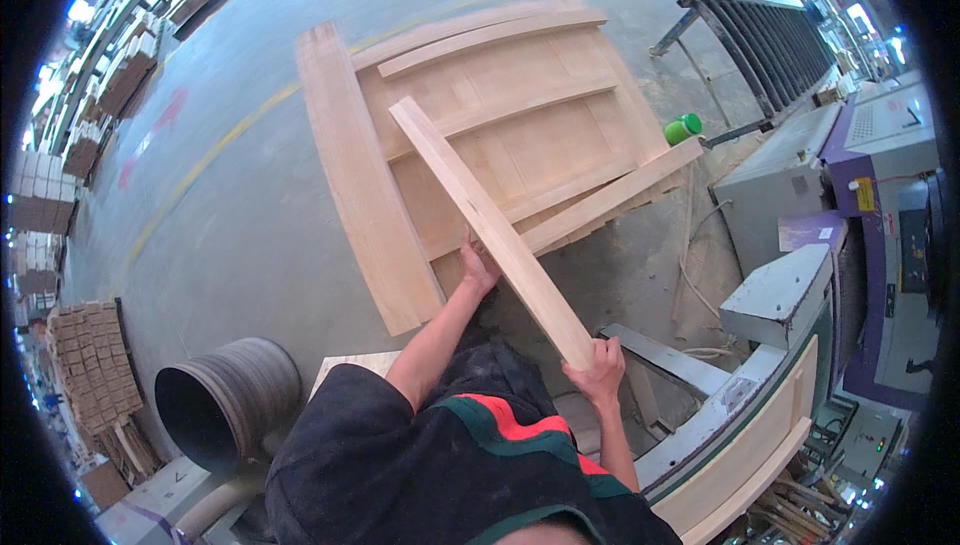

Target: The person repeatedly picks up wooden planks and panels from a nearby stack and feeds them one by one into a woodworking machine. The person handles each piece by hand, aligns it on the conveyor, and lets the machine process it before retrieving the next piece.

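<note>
A long, narrow wooden board (490, 225) slants across the middle of the view, its far end above a stack of wooden panels (565, 150). My left hand (481, 267) grips the board's left edge around mid-length, with some fingers hidden beneath it. At the near end, my right hand (599, 373) is closed round the board's right edge. The top panel of the stack has a recessed face with raised rails. A wide pale plank (365, 180) lies along the stack's left side, and a narrower strip (610, 197) rests along its near right edge.
A green lidded container (683, 129) stands at the stack's right. Grey and purple machinery (790, 170) fills the right side, with a panel (740, 455) lying along it. A large round duct (225, 400) is at lower left. A black slatted metal frame (750, 55) stands at far right.
</note>
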